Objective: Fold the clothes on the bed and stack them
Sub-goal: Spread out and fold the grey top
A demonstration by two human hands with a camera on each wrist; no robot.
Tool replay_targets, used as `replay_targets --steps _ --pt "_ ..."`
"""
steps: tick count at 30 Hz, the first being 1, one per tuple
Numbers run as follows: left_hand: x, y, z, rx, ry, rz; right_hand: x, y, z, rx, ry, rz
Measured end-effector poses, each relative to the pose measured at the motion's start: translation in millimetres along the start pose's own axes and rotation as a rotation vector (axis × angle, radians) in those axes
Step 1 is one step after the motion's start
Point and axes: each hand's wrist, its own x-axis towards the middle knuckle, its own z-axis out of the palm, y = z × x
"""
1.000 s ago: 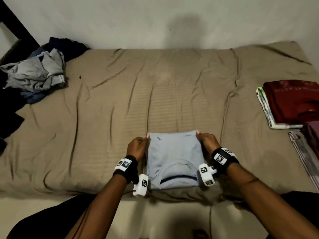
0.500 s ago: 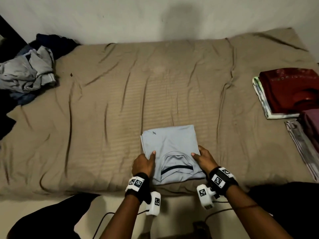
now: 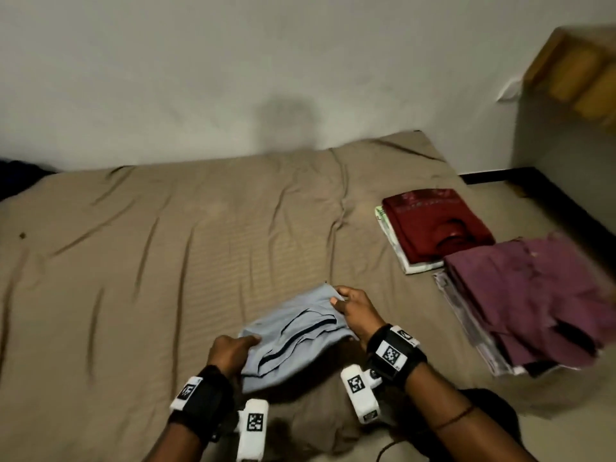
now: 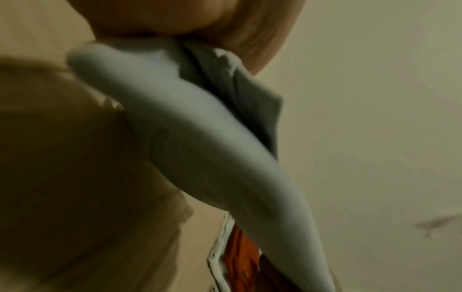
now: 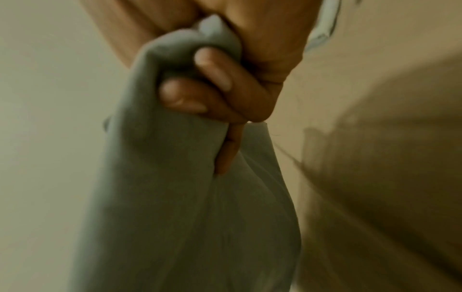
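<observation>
A folded light blue shirt (image 3: 293,335) with a dark collar stripe hangs just above the tan bed sheet (image 3: 160,261), held between both hands. My left hand (image 3: 233,353) grips its near left edge. My right hand (image 3: 353,310) grips its far right edge. In the right wrist view the fingers (image 5: 212,65) curl into the blue cloth (image 5: 175,197). The left wrist view shows the blue shirt (image 4: 200,148) bunched under the hand. To the right on the bed lie a folded maroon shirt (image 3: 433,221) and a purple garment (image 3: 526,295), each on top of a stack.
The white wall (image 3: 233,61) runs along the far side of the bed. A dark skirting strip (image 3: 566,201) and floor lie beyond the bed's right end, with a wooden piece (image 3: 580,71) high at the right. Dark clothing (image 3: 16,175) shows at the far left edge.
Both hands have taken hold of the blue shirt's sides and raised it off the sheet, carrying it to the right. The head view has swung right, so the pile of unfolded clothes has left view.
</observation>
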Motion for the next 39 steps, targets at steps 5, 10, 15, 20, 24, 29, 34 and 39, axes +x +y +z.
replay_targets --steps 5,10,15,20,24,29,34,39 --pt "-1 82 129 -0.259 -0.07 0.237 31 -73 -128 -0.123 0.114 -0.127" --pt "7 172 266 -0.304 -0.119 0.63 72 -150 -276 -0.175 0.267 -0.299" --pt "44 222 378 -0.254 -0.229 0.655 129 -158 -379 -0.256 0.461 -0.206" --pt "82 169 426 -0.019 -0.383 0.362 170 -88 -415 -0.938 0.5 0.407" --pt "85 150 417 -0.078 -0.495 0.322 171 -73 -407 -0.965 0.506 0.423" --pt "77 142 374 -0.011 -0.45 0.414 161 -95 -406 -1.034 0.564 0.37" --pt "7 96 244 -0.113 -0.403 0.469 147 -140 -381 -1.274 0.537 0.221" --pt "-44 11 36 0.028 -0.093 0.271 136 -167 -245 -1.374 0.303 -0.08"
